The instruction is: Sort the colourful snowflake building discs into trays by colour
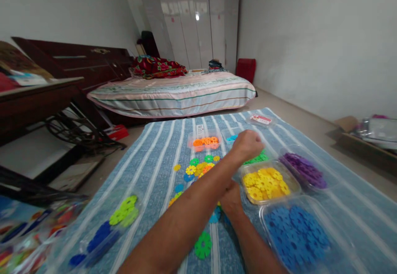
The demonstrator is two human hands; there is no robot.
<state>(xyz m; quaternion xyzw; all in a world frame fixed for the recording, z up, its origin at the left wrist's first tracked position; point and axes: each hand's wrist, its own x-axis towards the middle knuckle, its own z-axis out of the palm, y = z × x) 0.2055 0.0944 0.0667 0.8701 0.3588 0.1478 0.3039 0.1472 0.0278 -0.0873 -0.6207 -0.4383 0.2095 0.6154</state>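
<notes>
Head view: we're apparently sorting, left hand by green discs, release likely due, right hand nearer, both grips unclear.

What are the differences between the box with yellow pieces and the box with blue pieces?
The yellow box holds bright yellow pieces; the blue box holds blue pieces. The blue box is nearer to the camera and looks larger in the picture than the yellow box. The yellow box shows whole, while the blue box runs down to the bottom edge. Both are clear and hold flower-shaped pieces.
</notes>
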